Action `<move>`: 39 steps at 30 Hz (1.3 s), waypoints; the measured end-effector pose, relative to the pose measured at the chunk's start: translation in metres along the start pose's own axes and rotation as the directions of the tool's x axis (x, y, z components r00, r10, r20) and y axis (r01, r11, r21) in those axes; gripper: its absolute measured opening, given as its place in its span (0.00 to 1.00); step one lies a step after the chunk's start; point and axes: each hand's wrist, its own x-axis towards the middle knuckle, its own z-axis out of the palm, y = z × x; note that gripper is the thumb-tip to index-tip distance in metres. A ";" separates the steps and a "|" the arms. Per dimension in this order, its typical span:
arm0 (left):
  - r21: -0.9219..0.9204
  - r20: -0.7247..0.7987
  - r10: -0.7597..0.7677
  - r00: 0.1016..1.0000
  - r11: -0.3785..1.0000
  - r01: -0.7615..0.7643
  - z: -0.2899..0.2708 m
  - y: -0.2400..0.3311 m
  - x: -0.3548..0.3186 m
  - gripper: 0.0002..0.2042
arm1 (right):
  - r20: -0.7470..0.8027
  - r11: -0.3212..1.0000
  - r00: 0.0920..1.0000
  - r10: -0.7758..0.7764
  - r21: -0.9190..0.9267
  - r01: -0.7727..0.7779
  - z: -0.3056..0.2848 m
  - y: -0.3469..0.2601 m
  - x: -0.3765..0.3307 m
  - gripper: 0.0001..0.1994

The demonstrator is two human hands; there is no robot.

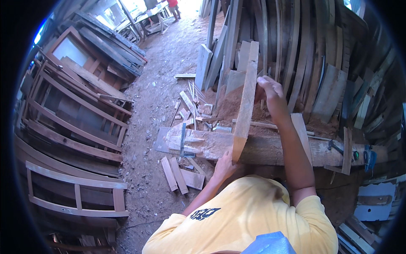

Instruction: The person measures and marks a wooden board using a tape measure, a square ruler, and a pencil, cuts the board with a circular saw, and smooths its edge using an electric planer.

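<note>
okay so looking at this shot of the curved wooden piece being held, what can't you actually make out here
Head view only:
- Left hand: fingers hidden behind the lower end of the curved wooden piece.
- Right hand: fingertips tucked at the piece's far edge, grip unclear.
- Workbench: front covered by the yellow shirt; its top is buried in sawdust.
- Dark tool at the right: too small to identify.
- Picture corners: black fisheye rim.

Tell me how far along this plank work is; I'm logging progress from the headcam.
Done: sawdust and offcuts lie around the workbench, so some cutting looks finished. In hand: the left hand grips the near end of a curved plank standing on edge on the bench, and the right hand holds its upper edge. Left: what remains cannot be told; no tool is on the plank.
</note>
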 end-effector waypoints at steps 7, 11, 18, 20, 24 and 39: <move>0.016 -0.031 0.042 0.999 0.999 -0.041 0.007 -0.011 0.001 0.50 | -0.200 0.929 0.913 -0.355 -0.181 0.321 -0.001 -0.015 -0.003 0.22; 0.068 0.104 -0.080 0.991 0.995 0.074 -0.001 0.000 0.004 0.50 | -0.106 0.923 0.953 -0.285 -0.297 0.243 0.016 -0.018 -0.017 0.40; 0.660 0.479 -0.628 0.614 0.719 0.220 -0.070 -0.069 -0.031 0.44 | -0.033 0.997 0.999 -0.038 0.070 0.040 0.022 -0.015 -0.027 0.41; 0.186 0.437 -0.409 0.801 0.912 0.364 -0.100 -0.099 -0.032 0.41 | -0.003 0.998 0.998 -0.070 0.003 0.070 0.021 -0.014 -0.025 0.41; -0.695 -0.032 -0.143 0.989 0.714 0.081 -0.164 0.018 0.024 0.35 | 0.020 0.982 0.995 -0.099 0.165 0.094 0.015 0.013 -0.016 0.38; -0.423 0.119 -0.140 0.983 0.888 0.178 -0.301 0.139 0.181 0.45 | 0.056 0.764 0.764 0.642 -0.116 -0.634 -0.041 0.232 -0.148 0.29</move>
